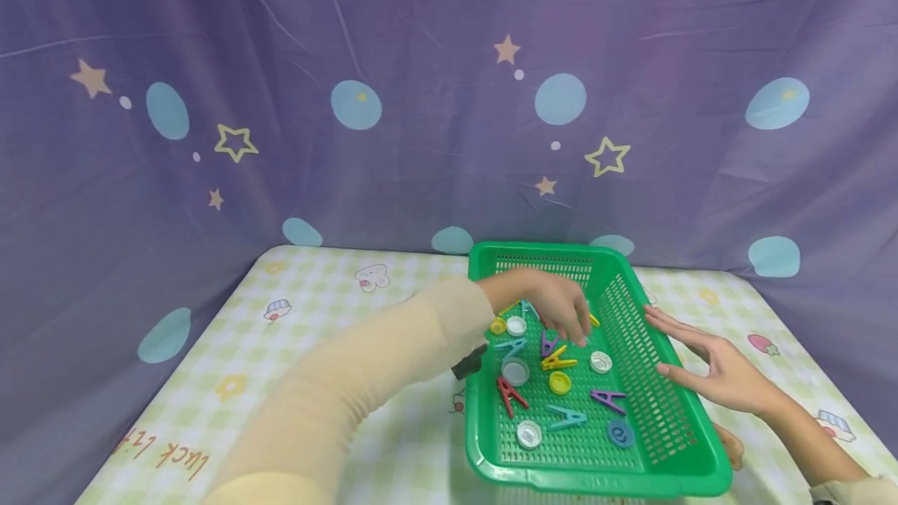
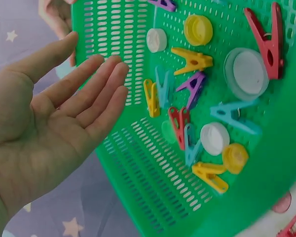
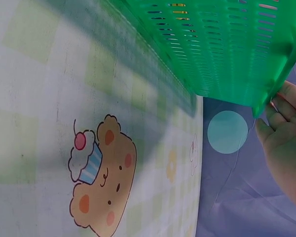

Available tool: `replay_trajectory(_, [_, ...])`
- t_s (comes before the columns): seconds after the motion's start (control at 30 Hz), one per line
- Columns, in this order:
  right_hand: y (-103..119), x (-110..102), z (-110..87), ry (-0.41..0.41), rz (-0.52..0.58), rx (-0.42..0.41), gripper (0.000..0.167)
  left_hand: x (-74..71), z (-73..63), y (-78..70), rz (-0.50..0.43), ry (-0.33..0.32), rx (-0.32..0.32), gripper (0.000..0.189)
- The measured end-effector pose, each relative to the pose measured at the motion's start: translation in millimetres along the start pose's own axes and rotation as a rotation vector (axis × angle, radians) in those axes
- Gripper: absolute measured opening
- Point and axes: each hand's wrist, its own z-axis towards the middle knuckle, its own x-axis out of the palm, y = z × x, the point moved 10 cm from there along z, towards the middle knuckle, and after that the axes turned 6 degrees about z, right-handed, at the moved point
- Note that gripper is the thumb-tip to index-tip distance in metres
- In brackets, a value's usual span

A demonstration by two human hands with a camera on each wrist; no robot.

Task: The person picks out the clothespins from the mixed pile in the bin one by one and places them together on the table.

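Observation:
My left hand [image 1: 554, 304] reaches over a green plastic basket [image 1: 477, 443], its fingers loosely extended and holding nothing. In the left wrist view the palm and straight fingers show plainly. My right hand [image 1: 722, 369] rests its straight fingers on the basket's right rim. Scattered inside lie clothespins: a red clothespin [image 1: 511, 397], a blue clothespin [image 1: 565, 417], a purple clothespin [image 1: 608, 400] and a yellow clothespin [image 1: 558, 359]. Among them are bottle caps, including a yellow cap [image 1: 560, 383], a white cap [image 1: 529, 434] and a blue cap [image 1: 620, 433]. My left hand hides part of the contents.
The basket stands on a table with a green-and-white checked cloth [image 1: 281, 380] printed with cartoons. A purple curtain [image 1: 435, 37] hangs behind and at the sides. In the left wrist view, a red clothespin [image 2: 290, 228] shows outside the basket's near wall.

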Motion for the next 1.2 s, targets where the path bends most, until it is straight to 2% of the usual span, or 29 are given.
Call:
replay_trajectory(0.2, [-3, -1, -3.2, 0.0, 0.004, 0.011, 0.068, 22.3, 14.2, -1.9, -0.07, 0.093, -0.033, 0.036])
replay_trajectory(0.37, [-3, -2, -3.8, -0.006, -0.001, 0.003, 0.069, 38.3, 22.1, -0.6, -0.055, 0.141, -0.07, 0.032])
replay_trajectory(0.63, [-4, -2, -2.4, -0.011, -0.003, -0.011, 0.069, 56.3, 30.9, 5.1, -0.053, 0.232, -0.171, 0.022])
replay_trajectory(0.77, [-4, -2, -2.5, -0.011, 0.003, -0.021, 0.069, 68.5, 34.6, 5.2, -0.021, 0.272, -0.245, 0.021])
replay_trajectory(0.87, [-4, -2, -2.7, -0.009, 0.006, -0.024, 0.069, 76.8, 37.6, 2.7, 0.041, 0.297, -0.287, 0.025])
replay_trajectory(0.97, [-5, -2, -2.4, -0.009, 0.003, -0.018, 0.068, 81.2, 42.3, -1.3, 0.122, 0.293, -0.292, 0.024])
replay_trajectory(1.2, [-5, -1, -1.2, -0.007, 0.008, -0.011, 0.067, 85.5, 53.6, -7.9, 0.293, 0.181, -0.3, 0.014])
